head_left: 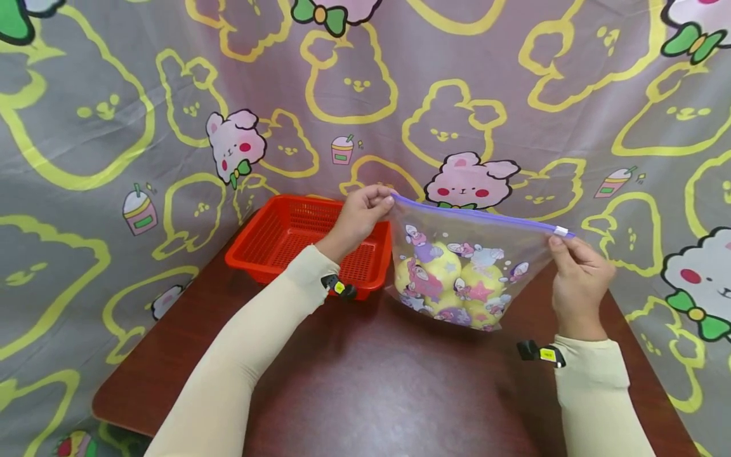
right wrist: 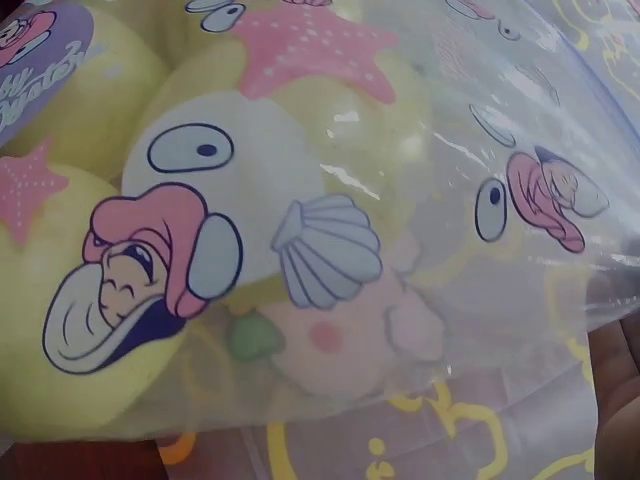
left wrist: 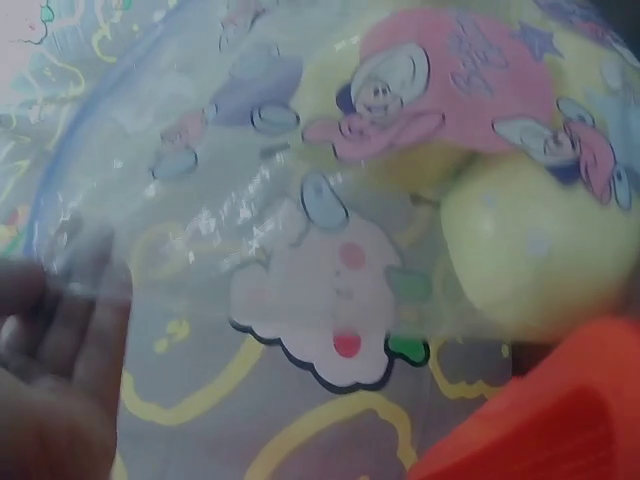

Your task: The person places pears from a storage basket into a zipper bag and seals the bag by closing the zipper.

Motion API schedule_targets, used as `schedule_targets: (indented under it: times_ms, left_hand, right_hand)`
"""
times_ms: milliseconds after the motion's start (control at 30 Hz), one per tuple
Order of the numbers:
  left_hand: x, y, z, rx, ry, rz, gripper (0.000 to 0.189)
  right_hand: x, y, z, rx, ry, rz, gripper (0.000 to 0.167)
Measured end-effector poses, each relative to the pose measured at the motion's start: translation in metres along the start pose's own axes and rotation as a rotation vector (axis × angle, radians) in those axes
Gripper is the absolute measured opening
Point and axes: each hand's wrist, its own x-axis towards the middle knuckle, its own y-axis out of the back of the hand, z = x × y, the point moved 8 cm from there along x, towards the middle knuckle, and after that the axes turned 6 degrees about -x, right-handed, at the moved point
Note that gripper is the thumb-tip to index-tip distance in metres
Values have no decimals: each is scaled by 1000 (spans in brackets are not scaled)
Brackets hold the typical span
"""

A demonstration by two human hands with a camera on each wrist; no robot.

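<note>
A clear printed zip bag [head_left: 451,266] with a purple slider top hangs between both hands over the table. Several round pale-yellow fruits [left wrist: 540,240] lie in its lower part, seen through the plastic. My left hand [head_left: 362,216] pinches the bag's upper left corner between thumb and fingers. At the upper right corner, beside the white slider [head_left: 561,231], my right hand [head_left: 581,285] pinches the edge. The zip line runs straight between them; whether it is sealed I cannot tell. In the right wrist view the fruits [right wrist: 90,300] press against the printed film.
A red plastic basket [head_left: 257,266] stands behind my left forearm at the back left of the dark brown table [head_left: 388,387]. Curtains [head_left: 365,146] with cartoon print hang close around the table's back and sides.
</note>
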Motion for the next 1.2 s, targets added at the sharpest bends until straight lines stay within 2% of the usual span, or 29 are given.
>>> schedule_targets:
  times_ms: [167, 267, 467, 533, 600, 767, 833, 1000, 1033, 1067, 1200]
  left_hand:
    - [-11, 3, 5, 78, -70, 151, 14]
    - [-16, 2, 4, 105, -99, 186, 13]
    - [-23, 1, 0, 167, -149, 195, 15]
    - [-26, 2, -1, 202, -179, 203, 16]
    - [-28, 2, -4, 198, -202, 187, 17]
    - [-31, 6, -12, 179, -228, 145, 18]
    - [-34, 5, -4, 201, -227, 133, 18]
    - [-31, 5, -6, 230, -225, 94, 22]
    - [-28, 7, -12, 226, -218, 94, 23]
    - [-25, 10, -18, 222, -208, 96, 24]
    - [-17, 16, -27, 191, -142, 91, 28]
  right_hand:
    - [-4, -6, 6, -5, -50, -126, 19]
    - [-5, -7, 11, 19, -83, -164, 20]
    - [-4, -8, 18, 104, -110, -240, 22]
    - [-3, -8, 21, 128, -136, -264, 20]
    - [-3, -9, 25, 127, -167, -298, 17]
    - [-1, -9, 29, -33, -213, -394, 20]
    - [1, -8, 30, -92, -221, -415, 22]
    - [7, -5, 37, -92, -216, -413, 23]
    - [7, -5, 40, -89, -214, -406, 23]
    - [7, -4, 43, -81, -215, -396, 23]
    - [1, 1, 56, -83, -236, -347, 20]
